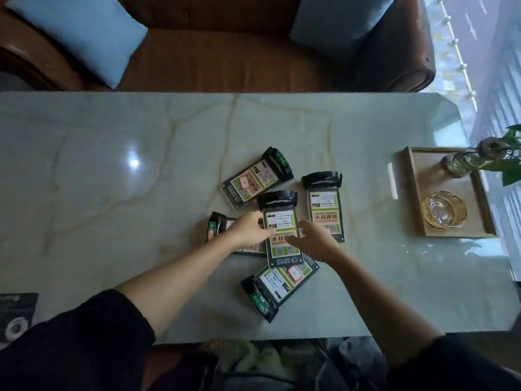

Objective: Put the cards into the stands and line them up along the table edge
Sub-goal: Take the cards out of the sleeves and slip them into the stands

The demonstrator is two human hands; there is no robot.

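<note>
Five card stands lie flat in a loose cluster mid-table [141, 193], each with a card in it. Your left hand [248, 228] grips the left edge of the centre stand [282, 230], fingers curled over it. Your right hand [313, 241] touches its right edge; whether those fingers grip cannot be determined. The centre stand overlaps the left stand [217, 225] and near stand [277, 289]. The far stand [255, 179] and right stand [325, 206] lie just beside it.
</note>
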